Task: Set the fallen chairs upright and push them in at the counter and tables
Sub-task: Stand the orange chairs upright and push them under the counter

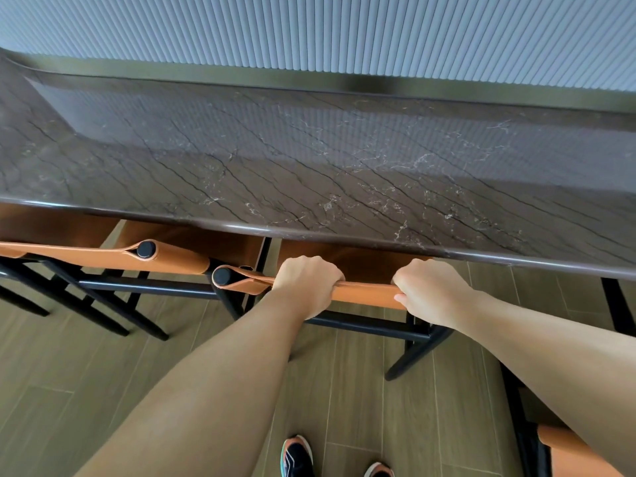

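**A:** Since we are starting at the left, what is showing there?

**B:** A neighbouring chair [165, 258] is standing upright. Its orange backrest is lying just beside the near edge of the counter [309, 160], and its seat is tucking under the dark marble top.

**A:** And moving along?

**B:** The left hand [306, 285] is curling over the backrest of the held chair [364, 292], its fingers wrapping the orange leather near the left post.

**A:** Where is that chair sitting?

**B:** It is standing upright on the wooden floor [103, 356] with its black legs down. Its seat is reaching under the counter's rim, and its left post is sitting close beside the neighbouring chair's.

**A:** And the other hand?

**B:** The right hand [426, 290] is gripping the same backrest toward its right end, the thumb showing below the strap. The two hands are staying apart, with bare leather lying between them.

**A:** Anything farther right?

**B:** A third chair [568, 449] is peeking in at the lower right corner, well apart from the counter. I cannot tell how it is lying.
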Demonstrator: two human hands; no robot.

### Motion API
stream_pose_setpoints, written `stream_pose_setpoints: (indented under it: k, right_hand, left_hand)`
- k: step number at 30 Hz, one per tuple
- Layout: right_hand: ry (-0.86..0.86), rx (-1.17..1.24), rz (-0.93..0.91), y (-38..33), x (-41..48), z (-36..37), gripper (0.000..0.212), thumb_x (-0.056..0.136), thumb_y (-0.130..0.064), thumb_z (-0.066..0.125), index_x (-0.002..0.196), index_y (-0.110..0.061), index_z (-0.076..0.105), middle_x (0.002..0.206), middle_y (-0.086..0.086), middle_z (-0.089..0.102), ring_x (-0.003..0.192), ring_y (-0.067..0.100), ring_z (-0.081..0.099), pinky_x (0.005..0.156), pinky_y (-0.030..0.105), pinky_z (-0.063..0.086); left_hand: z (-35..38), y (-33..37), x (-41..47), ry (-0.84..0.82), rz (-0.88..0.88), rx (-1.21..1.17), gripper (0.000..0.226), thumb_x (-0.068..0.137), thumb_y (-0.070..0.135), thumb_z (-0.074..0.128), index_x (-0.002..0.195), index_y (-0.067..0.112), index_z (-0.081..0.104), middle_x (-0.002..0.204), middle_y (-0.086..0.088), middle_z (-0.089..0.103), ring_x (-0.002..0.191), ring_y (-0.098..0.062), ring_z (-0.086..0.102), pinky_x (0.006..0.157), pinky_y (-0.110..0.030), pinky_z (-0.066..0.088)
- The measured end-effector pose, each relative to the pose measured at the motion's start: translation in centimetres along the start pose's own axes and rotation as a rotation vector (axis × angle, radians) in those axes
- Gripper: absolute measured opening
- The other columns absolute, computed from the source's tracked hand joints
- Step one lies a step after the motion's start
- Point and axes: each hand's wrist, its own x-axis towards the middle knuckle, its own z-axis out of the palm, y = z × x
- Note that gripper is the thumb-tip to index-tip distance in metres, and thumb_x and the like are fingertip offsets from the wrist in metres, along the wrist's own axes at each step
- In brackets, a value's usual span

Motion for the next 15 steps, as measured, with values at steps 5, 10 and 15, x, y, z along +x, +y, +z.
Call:
stream_pose_setpoints:
  k: [5, 10, 15]
  right_hand:
    - [-0.001, -0.039, 0.024, 1.6, 0.3, -0.3, 0.019, 0.092, -0.032, 0.056, 0.097, -0.018, 0.068, 0.083, -0.001, 0.069, 0.074, 0.020, 0.067, 0.065, 0.031, 0.054]
    - [-0.023, -0.057, 0.096, 2.7, -0.2, 0.2, 0.021, 0.093, -0.032, 0.053, 0.102, -0.020, 0.069, 0.080, -0.003, 0.068, 0.071, 0.018, 0.065, 0.059, 0.026, 0.045]
    - [0.028, -0.052, 0.087, 2.2, 0.0, 0.7, 0.021, 0.093, -0.031, 0.053, 0.102, -0.021, 0.069, 0.080, -0.002, 0.068, 0.070, 0.021, 0.066, 0.058, 0.028, 0.047]
  left_hand:
    - [-0.1, 1.0, 0.8, 0.047, -0.008, 0.001, 0.031, 0.094, 0.016, 0.048, 0.117, 0.031, 0.063, 0.090, 0.004, 0.067, 0.078, -0.020, 0.062, 0.067, -0.032, 0.050]
    - [0.2, 2.2, 1.6, 0.054, 0.033, -0.003, 0.031, 0.092, 0.014, 0.050, 0.115, 0.030, 0.064, 0.084, 0.004, 0.065, 0.072, -0.020, 0.061, 0.066, -0.033, 0.053]
    - [0.2, 1.3, 1.6, 0.060, 0.058, 0.006, 0.034, 0.094, 0.017, 0.050, 0.124, 0.031, 0.059, 0.092, 0.004, 0.067, 0.078, -0.019, 0.063, 0.063, -0.028, 0.048]
